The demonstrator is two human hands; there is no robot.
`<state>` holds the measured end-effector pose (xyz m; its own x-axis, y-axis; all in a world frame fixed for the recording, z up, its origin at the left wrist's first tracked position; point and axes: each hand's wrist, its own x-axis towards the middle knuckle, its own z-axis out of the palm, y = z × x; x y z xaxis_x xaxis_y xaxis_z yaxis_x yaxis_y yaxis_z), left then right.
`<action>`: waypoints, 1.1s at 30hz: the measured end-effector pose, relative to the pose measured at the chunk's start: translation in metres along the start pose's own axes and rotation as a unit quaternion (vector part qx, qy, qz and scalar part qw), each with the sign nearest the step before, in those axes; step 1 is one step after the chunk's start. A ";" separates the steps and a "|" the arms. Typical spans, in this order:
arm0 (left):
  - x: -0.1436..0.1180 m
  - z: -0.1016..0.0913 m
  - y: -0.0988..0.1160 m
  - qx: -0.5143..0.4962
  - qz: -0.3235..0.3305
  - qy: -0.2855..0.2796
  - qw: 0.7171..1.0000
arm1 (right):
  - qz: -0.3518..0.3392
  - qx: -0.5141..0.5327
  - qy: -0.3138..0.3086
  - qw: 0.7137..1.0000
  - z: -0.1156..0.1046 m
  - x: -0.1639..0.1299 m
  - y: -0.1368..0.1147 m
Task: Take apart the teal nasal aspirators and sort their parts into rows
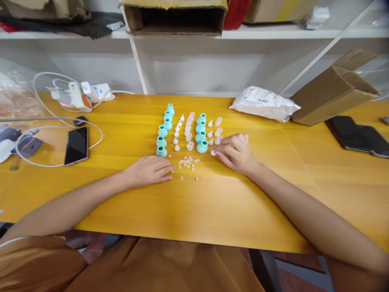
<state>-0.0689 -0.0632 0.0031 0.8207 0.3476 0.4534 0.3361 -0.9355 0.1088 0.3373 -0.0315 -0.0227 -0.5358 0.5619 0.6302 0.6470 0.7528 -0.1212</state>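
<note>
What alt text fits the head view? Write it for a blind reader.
Two bare hands rest on a yellow wooden table: the left hand flat, the right hand fingering a small white piece, beside rows of teal bulbs and tiny pink rings.

Small white cone (pixel 213 153) on table

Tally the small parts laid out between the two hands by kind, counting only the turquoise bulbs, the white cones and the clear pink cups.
Turquoise bulbs: 9 (5 in the left column, 4 in the right)
White cones: about 8
Clear pink cups: about 9; they overlap, so this is uncertain
Total: about 26
Left hand lies flat; right hand touches a small white piece.
</note>
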 end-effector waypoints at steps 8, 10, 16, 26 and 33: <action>0.002 0.003 0.008 -0.099 -0.069 -0.014 0.993 | 0.086 0.364 -0.048 0.926 -0.013 0.015 -0.074; 0.005 0.002 0.014 -0.169 -0.104 -0.006 0.980 | 0.163 0.446 -0.082 0.876 -0.007 0.016 -0.100; 0.020 0.013 0.032 -0.380 -0.282 0.078 0.877 | 0.312 0.544 -0.032 0.778 0.017 0.017 -0.130; 0.024 0.024 0.040 -0.499 -0.270 0.102 0.817 | 0.276 0.553 -0.033 0.785 0.017 0.017 -0.135; 0.026 0.025 0.029 -0.529 -0.281 0.093 0.795 | 0.190 0.465 -0.019 0.864 0.012 0.020 -0.132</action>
<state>-0.0267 -0.0802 -0.0039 0.5628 0.8061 0.1830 -0.0331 -0.1992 0.9794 0.2345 -0.1157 -0.0038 -0.4089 0.8273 0.3852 0.0735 0.4505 -0.8897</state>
